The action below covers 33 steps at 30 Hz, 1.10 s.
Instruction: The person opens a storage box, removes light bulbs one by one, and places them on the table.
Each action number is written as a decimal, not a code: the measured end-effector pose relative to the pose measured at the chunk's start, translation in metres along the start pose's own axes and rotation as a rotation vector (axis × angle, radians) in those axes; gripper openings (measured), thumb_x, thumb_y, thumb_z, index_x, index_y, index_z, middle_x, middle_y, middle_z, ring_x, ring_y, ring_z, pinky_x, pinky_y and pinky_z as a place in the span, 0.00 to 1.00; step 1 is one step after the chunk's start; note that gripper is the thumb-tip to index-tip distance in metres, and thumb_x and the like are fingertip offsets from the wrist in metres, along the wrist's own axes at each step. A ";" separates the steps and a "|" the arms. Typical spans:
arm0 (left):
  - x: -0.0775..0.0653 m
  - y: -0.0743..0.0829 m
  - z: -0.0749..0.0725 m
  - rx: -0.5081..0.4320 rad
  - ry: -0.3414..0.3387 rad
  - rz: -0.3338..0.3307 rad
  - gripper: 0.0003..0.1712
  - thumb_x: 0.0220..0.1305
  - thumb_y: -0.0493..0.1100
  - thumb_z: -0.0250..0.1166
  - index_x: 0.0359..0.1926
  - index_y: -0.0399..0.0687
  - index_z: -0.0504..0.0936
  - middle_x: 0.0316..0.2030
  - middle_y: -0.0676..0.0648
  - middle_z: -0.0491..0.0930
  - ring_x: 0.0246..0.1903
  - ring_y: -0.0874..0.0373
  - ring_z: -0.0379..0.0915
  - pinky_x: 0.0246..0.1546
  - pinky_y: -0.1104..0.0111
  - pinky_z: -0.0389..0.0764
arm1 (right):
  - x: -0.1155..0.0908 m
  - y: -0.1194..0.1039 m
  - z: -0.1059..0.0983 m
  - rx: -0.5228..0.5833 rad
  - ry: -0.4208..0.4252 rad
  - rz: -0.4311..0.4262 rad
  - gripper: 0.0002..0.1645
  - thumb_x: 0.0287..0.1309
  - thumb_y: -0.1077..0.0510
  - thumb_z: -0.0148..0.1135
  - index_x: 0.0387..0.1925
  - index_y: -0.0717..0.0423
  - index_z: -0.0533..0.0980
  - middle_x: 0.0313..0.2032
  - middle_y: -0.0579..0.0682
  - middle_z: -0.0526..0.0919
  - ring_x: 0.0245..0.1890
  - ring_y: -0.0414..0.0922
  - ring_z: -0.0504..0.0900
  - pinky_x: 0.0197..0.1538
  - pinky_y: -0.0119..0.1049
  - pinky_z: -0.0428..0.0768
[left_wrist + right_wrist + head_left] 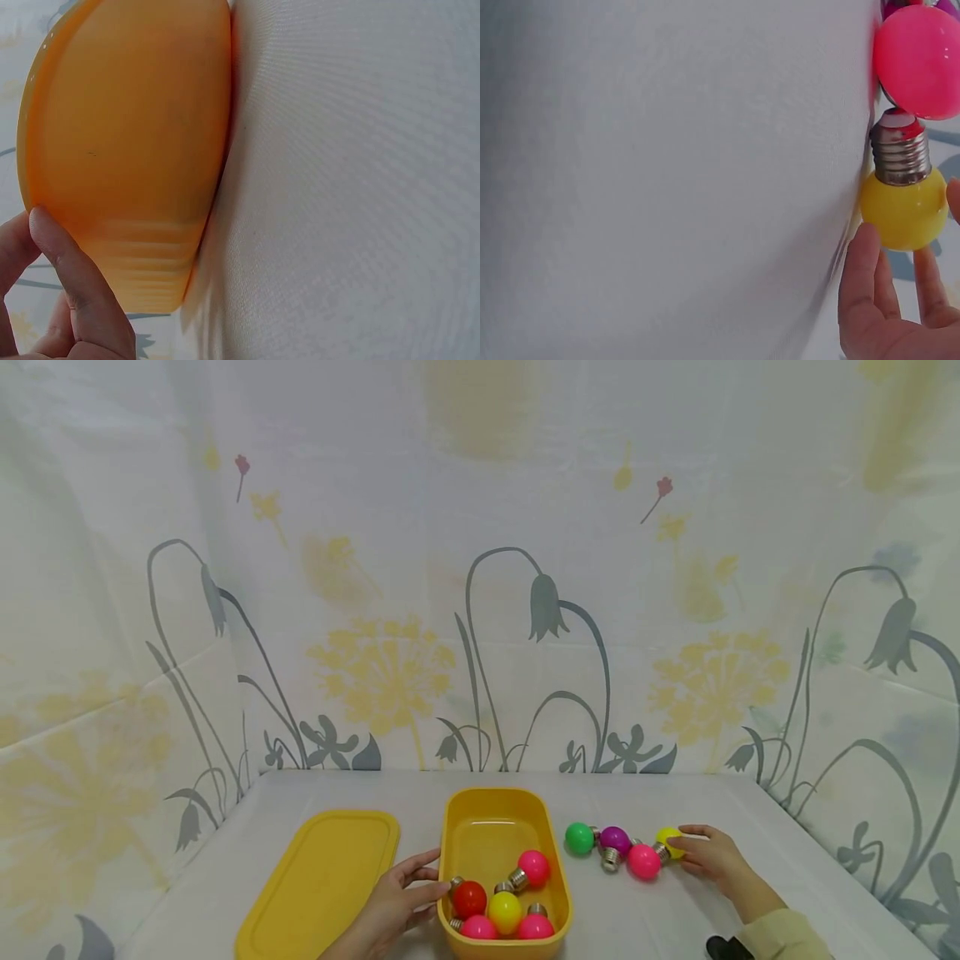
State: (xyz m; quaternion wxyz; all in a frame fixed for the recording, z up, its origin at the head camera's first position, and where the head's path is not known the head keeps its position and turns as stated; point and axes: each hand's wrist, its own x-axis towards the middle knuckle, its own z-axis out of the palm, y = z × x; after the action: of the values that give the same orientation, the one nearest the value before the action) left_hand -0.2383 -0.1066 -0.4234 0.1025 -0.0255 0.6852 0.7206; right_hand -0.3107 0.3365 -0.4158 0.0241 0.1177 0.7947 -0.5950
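Observation:
My left hand [401, 893] is at the left side of a deep yellow plastic box [498, 797], with thumb and fingers on its rim; the left wrist view shows the box wall [135, 120] and fingers [64, 255] at the rim. Inside the box lie several light bulbs: a red bulb [469, 899], a yellow bulb [505, 912] and pink ones [534, 867]. On the right, my right hand [708, 856] holds another yellow light bulb [904, 214] by its globe, thumb and fingertips around it. Its metal screw base points toward a pink bulb [919, 64].
A yellow lid [322, 881] lies flat left of the box. Right of the box, a green bulb [580, 838], a purple bulb [615, 841] and a pink bulb [643, 862] lie in a row on the white cloth. A flower-printed curtain [487, 677] hangs behind. Something black [727, 947] shows by the right sleeve.

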 end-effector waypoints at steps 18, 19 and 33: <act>0.002 -0.001 0.000 0.009 0.004 -0.005 0.38 0.54 0.40 0.69 0.64 0.35 0.65 0.43 0.40 0.71 0.32 0.57 0.72 0.37 0.66 0.81 | -0.008 -0.028 -0.006 -0.166 -0.038 -0.088 0.40 0.58 0.55 0.61 0.61 0.76 0.55 0.52 0.74 0.65 0.45 0.58 0.75 0.45 0.41 0.79; 0.002 -0.001 0.000 0.008 0.004 -0.005 0.38 0.54 0.40 0.69 0.64 0.35 0.65 0.43 0.40 0.71 0.32 0.57 0.72 0.37 0.66 0.81 | -0.009 -0.031 -0.005 -0.174 -0.047 -0.099 0.40 0.58 0.55 0.61 0.60 0.76 0.55 0.51 0.73 0.67 0.45 0.58 0.75 0.47 0.42 0.78; 0.000 0.000 0.000 -0.004 -0.009 0.011 0.38 0.54 0.40 0.70 0.64 0.35 0.65 0.42 0.42 0.70 0.32 0.58 0.72 0.37 0.66 0.80 | -0.018 -0.059 0.016 -0.196 -0.089 -0.187 0.34 0.59 0.57 0.60 0.58 0.75 0.59 0.45 0.65 0.75 0.48 0.59 0.75 0.49 0.46 0.77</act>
State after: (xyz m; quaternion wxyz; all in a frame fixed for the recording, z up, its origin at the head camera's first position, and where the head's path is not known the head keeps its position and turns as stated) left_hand -0.2380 -0.1069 -0.4235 0.1016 -0.0184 0.6834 0.7227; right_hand -0.3076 0.3028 -0.3615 0.0151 0.0136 0.8547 -0.5188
